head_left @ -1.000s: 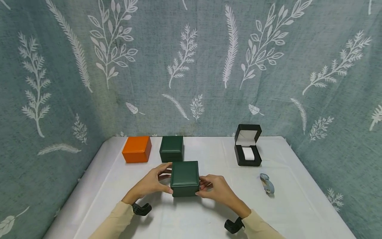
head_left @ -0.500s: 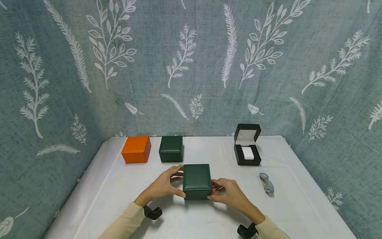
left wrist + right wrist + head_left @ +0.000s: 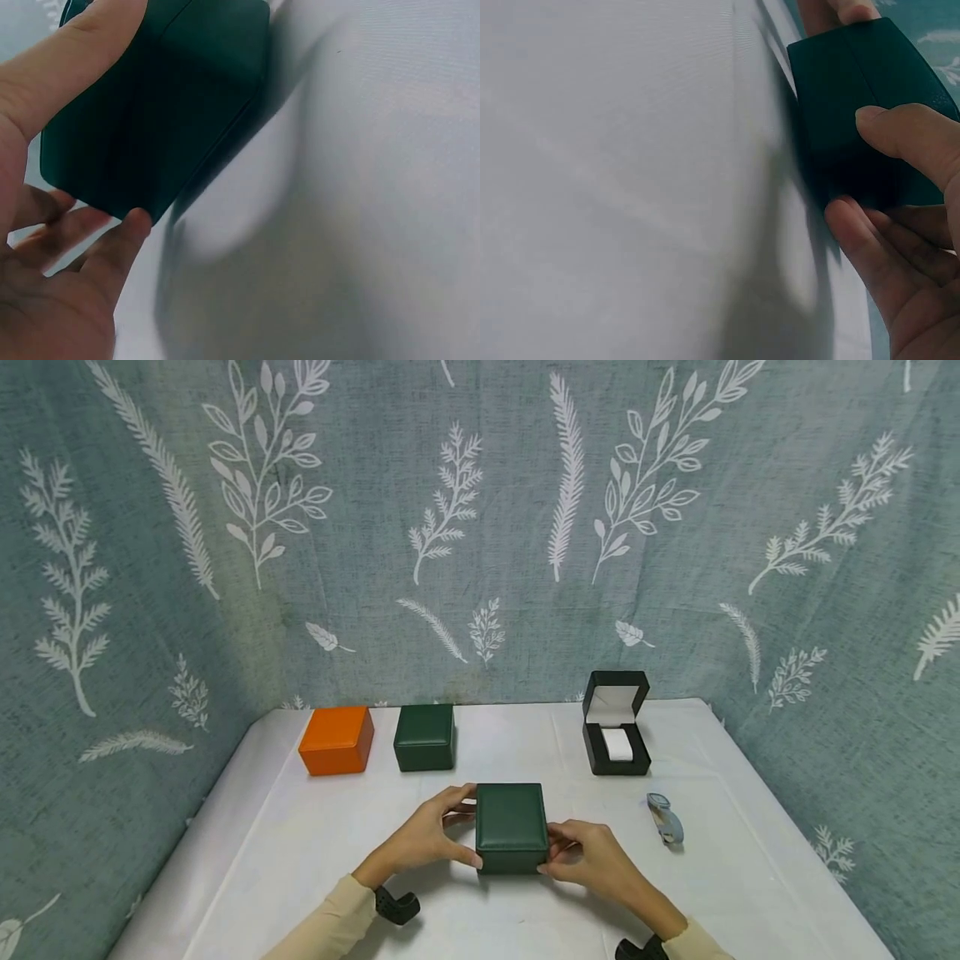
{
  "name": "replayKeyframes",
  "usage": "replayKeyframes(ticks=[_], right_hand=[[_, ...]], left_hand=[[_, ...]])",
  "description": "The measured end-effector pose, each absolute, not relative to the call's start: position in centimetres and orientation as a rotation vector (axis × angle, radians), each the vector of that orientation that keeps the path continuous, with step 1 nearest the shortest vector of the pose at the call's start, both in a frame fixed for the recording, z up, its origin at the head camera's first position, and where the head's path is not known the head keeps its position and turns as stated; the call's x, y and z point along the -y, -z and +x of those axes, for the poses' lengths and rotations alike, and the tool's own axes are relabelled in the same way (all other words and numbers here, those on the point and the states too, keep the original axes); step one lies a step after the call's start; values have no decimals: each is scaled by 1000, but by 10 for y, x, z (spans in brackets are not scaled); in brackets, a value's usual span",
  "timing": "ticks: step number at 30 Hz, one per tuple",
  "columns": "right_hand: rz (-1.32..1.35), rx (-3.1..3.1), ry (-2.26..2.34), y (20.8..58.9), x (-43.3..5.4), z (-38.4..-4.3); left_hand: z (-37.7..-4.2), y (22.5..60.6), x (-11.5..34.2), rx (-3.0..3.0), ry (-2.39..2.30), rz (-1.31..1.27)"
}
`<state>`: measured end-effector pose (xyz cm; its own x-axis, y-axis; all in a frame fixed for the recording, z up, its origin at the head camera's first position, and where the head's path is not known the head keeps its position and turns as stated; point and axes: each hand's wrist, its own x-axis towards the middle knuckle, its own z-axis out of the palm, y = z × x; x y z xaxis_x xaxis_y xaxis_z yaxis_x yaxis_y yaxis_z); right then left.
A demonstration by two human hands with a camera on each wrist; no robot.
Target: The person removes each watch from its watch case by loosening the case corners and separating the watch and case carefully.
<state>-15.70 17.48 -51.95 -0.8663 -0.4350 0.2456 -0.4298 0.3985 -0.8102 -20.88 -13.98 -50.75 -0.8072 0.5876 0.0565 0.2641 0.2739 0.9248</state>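
A green box (image 3: 512,817), its lid closed, is held between both hands in the middle foreground, low over the white tablecloth. My left hand (image 3: 426,842) grips its left side, thumb at the near edge and fingers farther back. From the right, my right hand (image 3: 597,863) pinches the opposite side. The left wrist view has the thumb across the near face of the green box (image 3: 172,97) and fingertips at its side. In the right wrist view, a thumb presses the front of the green box (image 3: 836,90), with fingers around the corner.
Behind stand an orange box (image 3: 336,741) and a second green box (image 3: 424,737), both closed. At the back right, an open black box (image 3: 621,767) holds a white cushion (image 3: 617,744). A wristwatch (image 3: 666,821) lies in front of it. Patterned curtain (image 3: 510,527) surrounds the table.
Both hands have carried the held green box to the right and slightly toward me. The other boxes and the wristwatch stay in place, while the head view has shifted slightly.
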Motion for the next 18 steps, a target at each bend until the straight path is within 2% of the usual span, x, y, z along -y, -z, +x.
replayKeyframes(ticks=[18], right_hand=[[-778,-2577,1520,522,-184,-152]], left_hand=[[-202,514,134,-2295,-1486,806]])
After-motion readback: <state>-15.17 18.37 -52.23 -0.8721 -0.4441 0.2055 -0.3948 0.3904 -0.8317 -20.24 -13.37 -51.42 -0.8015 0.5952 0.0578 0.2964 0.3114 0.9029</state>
